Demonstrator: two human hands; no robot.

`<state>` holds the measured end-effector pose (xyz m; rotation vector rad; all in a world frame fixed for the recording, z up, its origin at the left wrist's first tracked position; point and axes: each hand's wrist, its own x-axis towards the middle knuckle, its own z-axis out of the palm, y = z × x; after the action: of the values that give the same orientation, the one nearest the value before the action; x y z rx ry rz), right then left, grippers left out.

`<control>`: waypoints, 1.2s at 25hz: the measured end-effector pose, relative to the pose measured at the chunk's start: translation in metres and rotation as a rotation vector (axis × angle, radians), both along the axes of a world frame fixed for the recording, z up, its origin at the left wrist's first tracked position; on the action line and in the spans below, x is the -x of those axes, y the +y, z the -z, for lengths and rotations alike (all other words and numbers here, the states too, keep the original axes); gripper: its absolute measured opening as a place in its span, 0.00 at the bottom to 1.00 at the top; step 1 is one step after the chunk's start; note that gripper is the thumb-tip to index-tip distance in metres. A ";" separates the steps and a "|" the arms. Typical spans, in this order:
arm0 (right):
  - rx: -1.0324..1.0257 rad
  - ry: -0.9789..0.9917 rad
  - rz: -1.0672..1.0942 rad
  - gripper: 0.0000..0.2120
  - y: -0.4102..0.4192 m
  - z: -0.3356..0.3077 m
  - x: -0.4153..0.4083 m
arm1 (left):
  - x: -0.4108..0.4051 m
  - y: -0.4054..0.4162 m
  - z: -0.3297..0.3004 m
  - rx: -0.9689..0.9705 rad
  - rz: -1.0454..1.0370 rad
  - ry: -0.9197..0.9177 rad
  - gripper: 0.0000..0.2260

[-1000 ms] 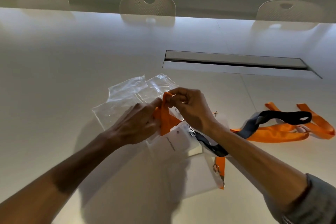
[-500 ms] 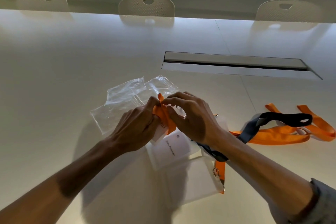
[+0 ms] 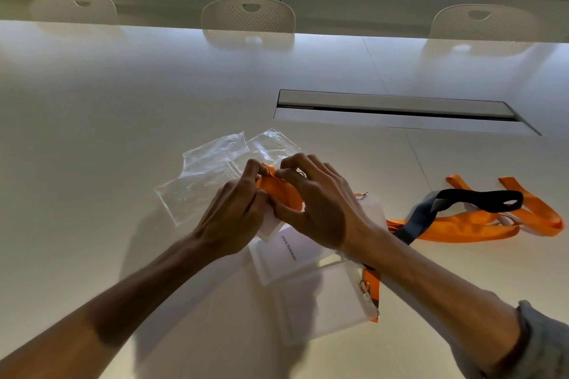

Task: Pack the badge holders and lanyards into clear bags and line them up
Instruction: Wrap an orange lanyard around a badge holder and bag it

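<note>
Head cam: white table (image 3: pixel 123 108) fills frame. Clear bags (image 3: pixel 215 169) lie crumpled at centre, just above the hands; thin, slippery film, so open by pinching the mouth edge. Spare lanyards (image 3: pixel 462 224), orange + dark, lie loose at right. Badge holders (image 3: pixel 301 258) stacked lower centre: light, semi-rigid, grab by edges. Folded orange lanyard (image 3: pixel 277 189) at centre sits on another holder; soft, springy, prob unfolds if let go. Left hand (image 3: pixel 234 218) and right hand (image 3: pixel 320 203) both pinch it, fingers curled.
</note>
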<state>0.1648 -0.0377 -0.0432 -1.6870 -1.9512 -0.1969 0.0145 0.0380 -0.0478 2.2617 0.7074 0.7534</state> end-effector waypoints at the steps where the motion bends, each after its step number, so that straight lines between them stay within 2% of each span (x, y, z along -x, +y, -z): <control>1: 0.003 0.013 -0.004 0.26 0.001 0.000 0.000 | 0.000 0.000 0.000 -0.008 -0.007 -0.007 0.07; 7: -0.001 -0.083 0.004 0.22 0.003 0.002 0.000 | -0.001 -0.001 0.002 0.047 -0.014 -0.006 0.08; 9: 0.098 0.048 -0.008 0.23 0.004 0.000 -0.003 | 0.001 0.002 0.000 0.058 -0.025 0.025 0.09; 11: 0.173 0.324 -0.023 0.20 0.006 -0.001 -0.005 | 0.002 0.005 -0.002 0.021 -0.028 0.046 0.09; 12: 0.168 0.435 -0.020 0.18 0.008 0.000 -0.005 | 0.003 0.005 -0.002 0.000 -0.024 0.056 0.09; 14: 0.125 0.538 0.018 0.13 0.010 0.004 -0.006 | 0.003 0.003 0.000 -0.031 -0.009 0.075 0.08; 17: -0.023 0.537 0.079 0.11 0.008 0.008 -0.004 | 0.002 0.000 0.000 -0.046 0.000 0.078 0.07; 19: -0.101 0.447 0.048 0.15 0.005 0.009 -0.002 | 0.003 0.000 -0.001 -0.049 0.009 0.048 0.06; 21: -0.104 0.300 0.014 0.18 0.002 0.008 0.001 | 0.004 0.000 -0.002 -0.051 0.025 0.032 0.04; 23: -0.052 0.233 -0.012 0.17 0.000 0.004 0.000 | 0.005 -0.001 -0.001 -0.051 0.016 0.032 0.03; 26: 0.088 0.327 -0.084 0.14 0.000 0.002 0.003 | 0.006 0.000 0.000 -0.058 -0.047 0.012 0.04; 30: 0.170 0.485 -0.129 0.20 0.004 0.009 0.011 | 0.004 -0.003 -0.005 -0.074 -0.081 -0.049 0.06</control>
<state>0.1541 -0.0340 -0.0522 -1.5243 -1.7296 0.4024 0.0101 0.0353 -0.0428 2.2843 0.7629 0.8844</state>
